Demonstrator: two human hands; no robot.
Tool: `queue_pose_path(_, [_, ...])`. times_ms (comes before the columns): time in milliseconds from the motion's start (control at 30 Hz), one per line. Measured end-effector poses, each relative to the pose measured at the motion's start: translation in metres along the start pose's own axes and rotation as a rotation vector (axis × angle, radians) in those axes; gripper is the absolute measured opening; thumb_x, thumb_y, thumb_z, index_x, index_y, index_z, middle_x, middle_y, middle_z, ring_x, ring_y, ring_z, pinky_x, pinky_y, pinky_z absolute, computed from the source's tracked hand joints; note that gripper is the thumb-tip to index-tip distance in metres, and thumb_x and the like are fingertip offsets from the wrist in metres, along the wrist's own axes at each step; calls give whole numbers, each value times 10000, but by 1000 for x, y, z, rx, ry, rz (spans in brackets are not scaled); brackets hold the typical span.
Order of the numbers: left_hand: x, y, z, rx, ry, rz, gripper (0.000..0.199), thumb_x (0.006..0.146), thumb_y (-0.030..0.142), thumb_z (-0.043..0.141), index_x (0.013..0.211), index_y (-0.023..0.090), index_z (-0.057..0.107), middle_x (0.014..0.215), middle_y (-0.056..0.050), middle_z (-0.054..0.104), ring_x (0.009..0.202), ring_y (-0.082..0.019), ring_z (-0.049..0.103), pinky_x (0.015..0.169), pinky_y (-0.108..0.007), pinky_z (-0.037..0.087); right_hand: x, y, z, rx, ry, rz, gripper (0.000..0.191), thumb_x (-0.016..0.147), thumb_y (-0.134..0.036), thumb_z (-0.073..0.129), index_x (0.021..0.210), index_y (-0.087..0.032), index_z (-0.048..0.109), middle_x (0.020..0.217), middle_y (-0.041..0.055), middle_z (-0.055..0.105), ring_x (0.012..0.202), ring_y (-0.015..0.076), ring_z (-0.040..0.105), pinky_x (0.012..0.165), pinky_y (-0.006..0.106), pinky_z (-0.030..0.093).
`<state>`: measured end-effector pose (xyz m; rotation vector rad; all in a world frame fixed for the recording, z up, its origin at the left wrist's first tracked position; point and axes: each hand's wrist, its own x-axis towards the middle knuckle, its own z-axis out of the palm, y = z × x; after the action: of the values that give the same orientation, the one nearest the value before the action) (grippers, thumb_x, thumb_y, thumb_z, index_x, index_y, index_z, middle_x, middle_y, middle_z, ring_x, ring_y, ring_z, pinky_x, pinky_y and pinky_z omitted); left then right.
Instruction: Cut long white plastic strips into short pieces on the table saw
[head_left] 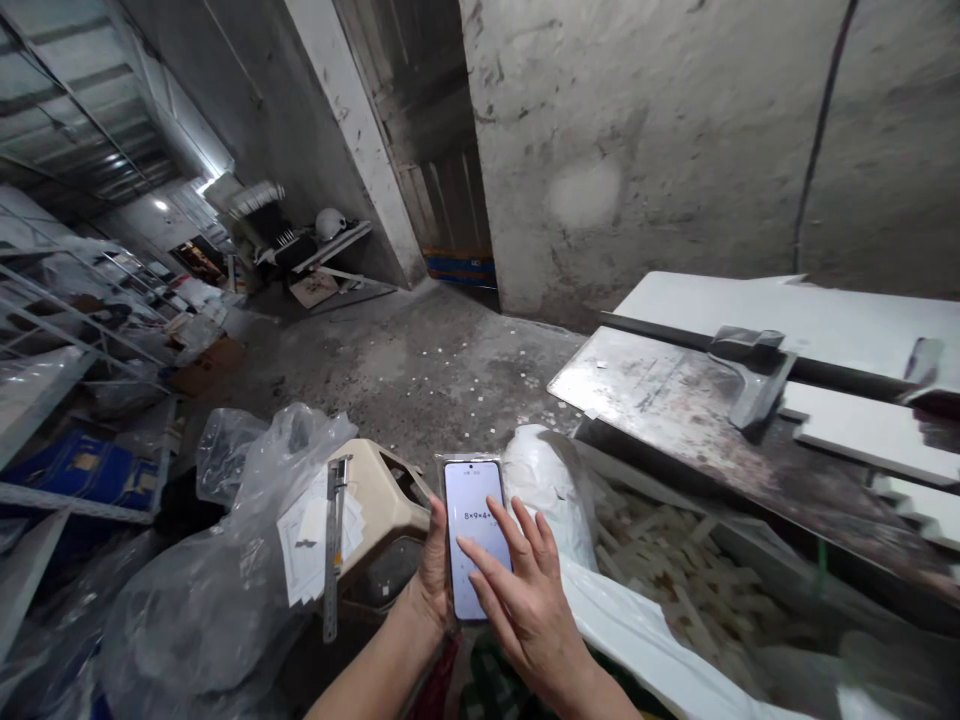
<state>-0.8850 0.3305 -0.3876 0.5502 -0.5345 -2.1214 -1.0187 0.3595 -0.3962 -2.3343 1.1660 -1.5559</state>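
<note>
A smartphone stands upright in my left hand, which wraps round its left edge. Its lit screen reads "8×9×4+" in dark characters. Over the screen, my right hand has its fingers spread, the index fingertip at the glass and nothing in its grasp. Left of the phone is a beige plastic stool. White paper sheets with printed drawings lie on the stool's left side, and a metal caliper rests across them.
Clear plastic bags bulge at the left. On the right, a metal worktable holds white boards and a clamp-like metal part. Below it, a white sack stands beside many pale offcuts. A helmet sits farther back.
</note>
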Motion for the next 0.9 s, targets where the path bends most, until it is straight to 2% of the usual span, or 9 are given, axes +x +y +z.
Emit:
queue_pose_path(100, [0, 3, -1, 0, 4, -20, 939, 664, 839, 564, 1237, 97, 620, 1241, -198, 600, 1197, -399, 515, 1022, -458, 387, -5, 2, -2, 38, 37, 23, 359, 911, -149, 513, 1238, -255, 616, 1549, 89, 265, 1414, 357, 226, 1122, 599, 211])
queue_pose_path(200, [-1, 9, -1, 7, 6, -15, 963, 666, 863, 521, 1187, 62, 639, 1146, -199, 645, 1126, -390, 568, 970, -450, 429, -12, 6, -6, 94, 98, 71, 288, 910, -137, 496, 1113, -245, 669, 1525, 70, 311, 1407, 350, 243, 1118, 608, 219])
queue_pose_path(333, [-3, 16, -1, 16, 22, 10, 965, 672, 871, 499, 1167, 56, 646, 1058, -189, 676, 1053, -371, 616, 915, -439, 468, -17, 11, -8, 113, 104, 124, 245, 915, -160, 494, 1030, -243, 693, 1518, 60, 322, 1396, 354, 262, 1109, 626, 235])
queue_pose_path(633, [-2, 18, -7, -9, 41, 29, 978, 662, 854, 542, 1218, 52, 611, 1028, -206, 687, 1005, -342, 645, 908, -438, 480, -15, 8, -5, 70, 14, 68, 297, 920, -180, 506, 1138, -291, 675, 1550, 45, 270, 1415, 354, 225, 1118, 612, 224])
queue_pose_path(900, [-1, 12, -4, -19, 46, 22, 962, 654, 821, 603, 1291, 100, 573, 1181, -204, 640, 1151, -367, 566, 1003, -465, 400, -5, -2, 3, 15, -23, -22, 367, 926, -191, 515, 1271, -278, 603, 1571, 84, 216, 1422, 351, 210, 1136, 591, 185])
